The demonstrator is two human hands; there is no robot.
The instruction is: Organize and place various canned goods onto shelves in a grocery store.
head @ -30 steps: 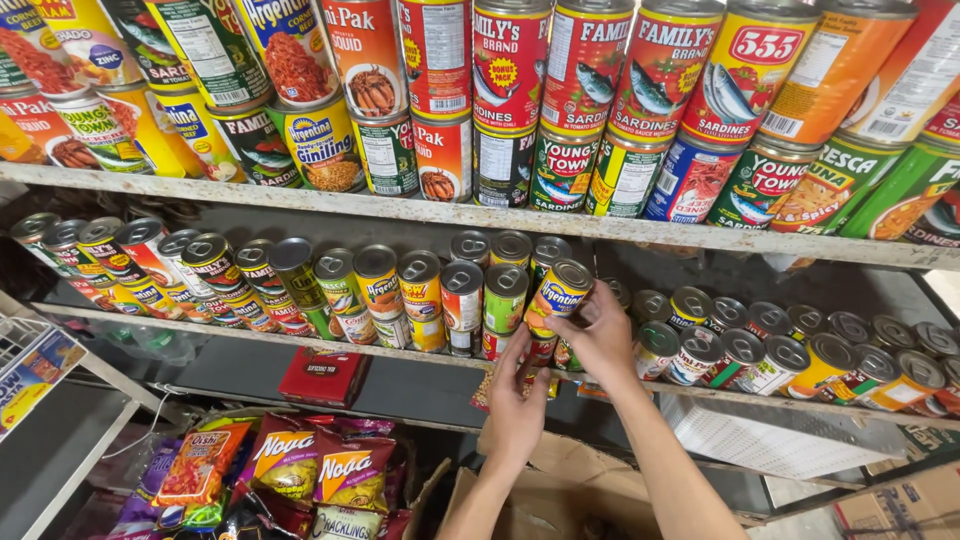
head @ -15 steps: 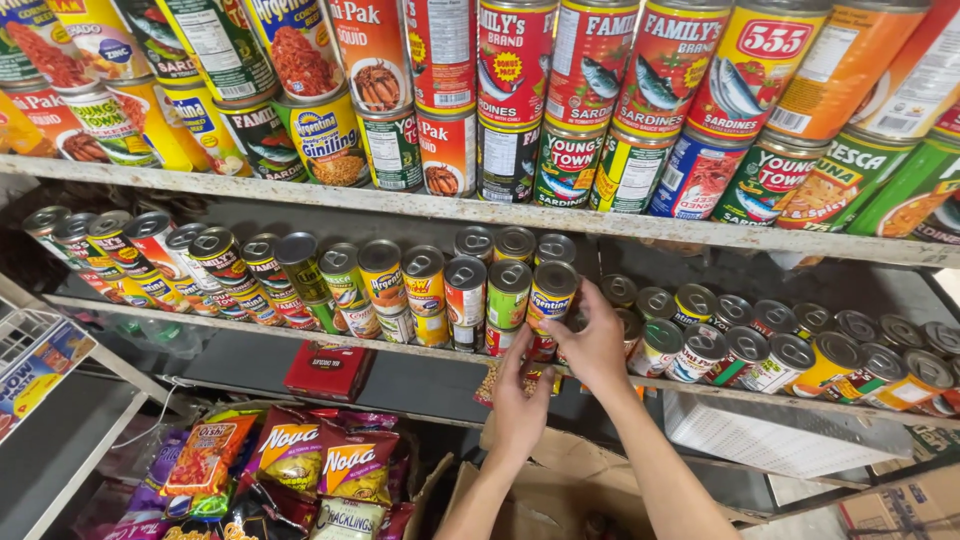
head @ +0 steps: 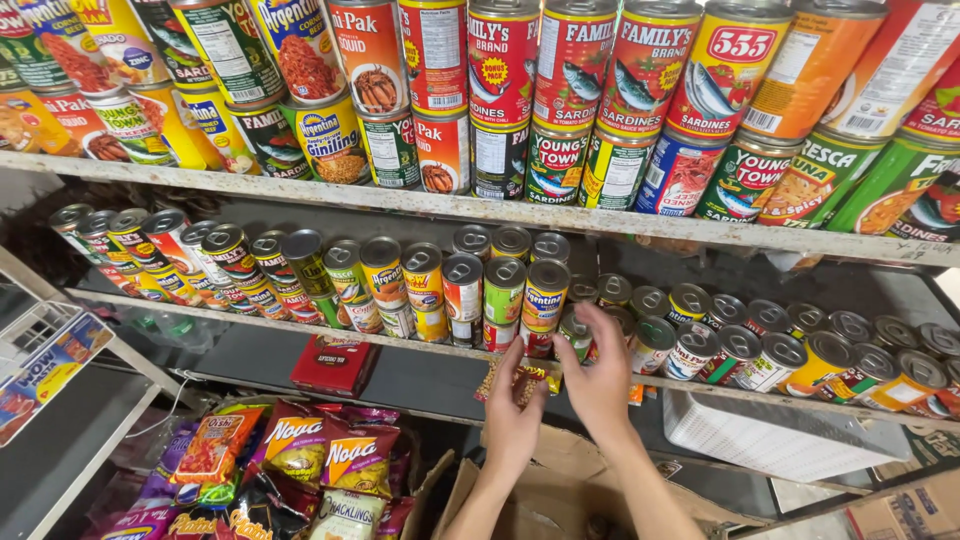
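A shop's shelving fills the view. The upper shelf (head: pixel 500 212), a worn pale board, runs from 9 o'clock across to 3 o'clock and carries stacked tall tins of sardines, squid and corned meat (head: pixel 600 90). Below it the middle shelf (head: pixel 420 352) slopes down toward 4 o'clock and holds rows of smaller cans, their silver pull-tab lids facing up. A flat red box (head: pixel 335 363) lies on a dark shelf beneath, near 8 o'clock of centre. At 7 o'clock a heap of bright snack bags (head: pixel 300 460) sits low, with a wire rack (head: pixel 45 360) at 9 o'clock. A white plastic basket (head: pixel 770 440) stands at 4 o'clock, and an open cardboard box (head: pixel 560 490) lies at 6 o'clock under the forearms.

Both hands reach up from 6 o'clock to the front edge of the middle shelf. The right hand (head: pixel 598 380) has its fingers curled narrowly over a small can with a green label (head: pixel 574 336), which stands in the front row just at 11 o'clock of the palm, beside a yellow-and-red can (head: pixel 545 296). The left hand (head: pixel 515 415), at 8 o'clock of the right and close to it, pinches a small patterned sachet (head: pixel 520 377) between raised fingers, held just under the shelf edge.
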